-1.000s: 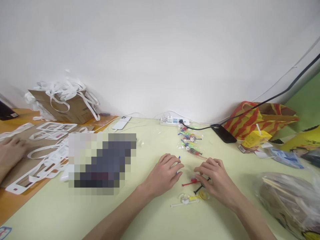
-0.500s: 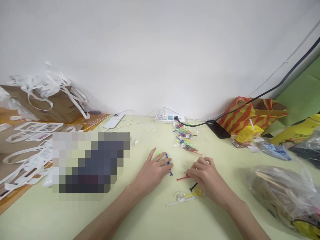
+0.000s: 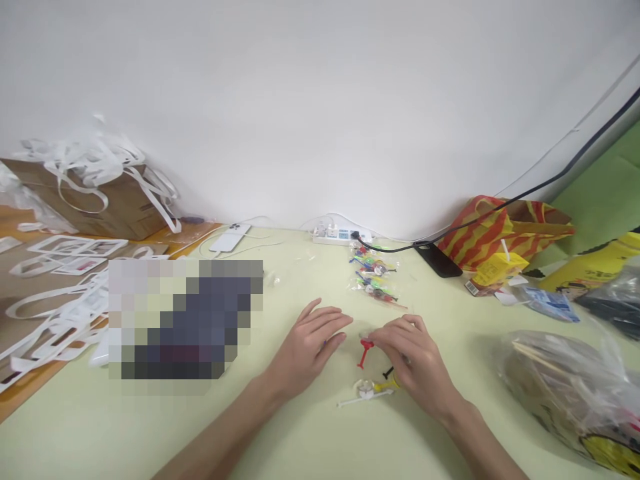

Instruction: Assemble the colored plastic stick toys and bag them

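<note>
Both my wrists angle inward: right hand (image 3: 410, 350) pinching a red plastic piece (image 3: 364, 357), left hand (image 3: 310, 341) half-curled, its hold hidden; a white plastic rod (image 3: 366, 399) lies nearer me.

We see a plain, pale wall (image 3: 320, 120) behind a light-green table (image 3: 280, 440), which adjoins an orange surface (image 3: 13, 401) at the left. At the right we note a green surface (image 3: 600, 180), possibly a panel; the light is soft and diffuse.
</note>
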The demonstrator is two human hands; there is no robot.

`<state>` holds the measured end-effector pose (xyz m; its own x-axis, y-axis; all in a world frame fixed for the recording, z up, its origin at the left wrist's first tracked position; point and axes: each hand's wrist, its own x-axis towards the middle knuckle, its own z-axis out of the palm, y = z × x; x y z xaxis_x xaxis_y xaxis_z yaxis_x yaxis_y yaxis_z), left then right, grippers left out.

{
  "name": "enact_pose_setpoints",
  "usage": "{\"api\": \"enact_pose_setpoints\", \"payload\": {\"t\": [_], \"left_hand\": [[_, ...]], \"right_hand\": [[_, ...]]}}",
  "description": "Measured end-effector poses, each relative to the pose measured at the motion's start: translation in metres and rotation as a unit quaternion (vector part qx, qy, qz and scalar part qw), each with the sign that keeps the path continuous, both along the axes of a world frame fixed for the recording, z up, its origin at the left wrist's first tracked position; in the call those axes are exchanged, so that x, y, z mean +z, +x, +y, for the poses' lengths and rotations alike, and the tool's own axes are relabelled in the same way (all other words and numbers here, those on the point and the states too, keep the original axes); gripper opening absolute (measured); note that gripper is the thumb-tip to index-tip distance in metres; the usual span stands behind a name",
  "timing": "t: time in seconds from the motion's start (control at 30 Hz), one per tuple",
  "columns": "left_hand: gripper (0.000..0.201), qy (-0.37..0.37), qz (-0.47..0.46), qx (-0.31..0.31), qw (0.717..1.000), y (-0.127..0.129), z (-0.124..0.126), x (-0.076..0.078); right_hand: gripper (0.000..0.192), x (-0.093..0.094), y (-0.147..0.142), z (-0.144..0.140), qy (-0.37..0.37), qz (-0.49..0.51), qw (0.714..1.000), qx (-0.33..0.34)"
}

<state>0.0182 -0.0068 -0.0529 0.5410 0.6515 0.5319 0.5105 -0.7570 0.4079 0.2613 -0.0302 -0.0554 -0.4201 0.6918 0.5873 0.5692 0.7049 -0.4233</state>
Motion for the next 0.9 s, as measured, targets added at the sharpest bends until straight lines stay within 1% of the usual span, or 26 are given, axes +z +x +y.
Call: {"api": "enact_pose_setpoints", "payload": {"t": [0.07, 0.17, 0.27, 0.37, 0.43, 0.6, 0.7, 0.8, 0.87, 0.9], "left_hand": [[0.03, -0.014, -0.041, -0.015, 0.999, 0.006, -0.006, 0.001], [0.028, -0.024, -0.082, -0.063, 0.994, 0.01, -0.01, 0.001], [0.025, -0.014, -0.115, -0.086, 0.989, 0.011, -0.01, 0.002], [0.018, 0.003, -0.124, -0.072, 0.99, 0.011, -0.009, 0.003], [0.015, 0.015, -0.134, -0.054, 0.989, 0.012, -0.009, 0.004], [0.015, 0.021, -0.189, -0.01, 0.982, 0.016, -0.012, 0.002], [0.014, 0.004, -0.205, 0.013, 0.979, 0.018, -0.014, 0.001], [0.014, -0.011, -0.205, 0.009, 0.979, 0.019, -0.017, 0.002], [0.014, -0.017, -0.2, -0.005, 0.98, 0.02, -0.019, 0.002], [0.013, -0.021, -0.197, -0.012, 0.98, 0.021, -0.02, 0.002]], "right_hand": [[0.026, 0.001, -0.005, -0.003, 0.005, 0.003, 1.0, 0.013], [0.026, 0.002, -0.01, -0.006, 0.002, 0.01, 0.999, 0.032], [0.022, 0.0, -0.014, -0.008, -0.009, 0.04, 0.999, 0.025], [0.013, -0.001, -0.018, -0.009, -0.021, 0.076, 0.997, -0.007], [0.011, 0.0, -0.019, -0.01, -0.023, 0.084, 0.996, -0.016], [0.023, 0.003, -0.021, -0.013, -0.011, 0.058, 0.998, 0.015], [0.024, 0.001, -0.024, -0.013, 0.003, 0.035, 0.999, 0.005], [0.015, -0.002, -0.027, -0.013, 0.009, 0.036, 0.999, -0.021], [0.008, -0.004, -0.029, -0.013, 0.008, 0.043, 0.999, -0.027], [0.008, -0.005, -0.029, -0.013, 0.006, 0.045, 0.999, -0.028]]}}
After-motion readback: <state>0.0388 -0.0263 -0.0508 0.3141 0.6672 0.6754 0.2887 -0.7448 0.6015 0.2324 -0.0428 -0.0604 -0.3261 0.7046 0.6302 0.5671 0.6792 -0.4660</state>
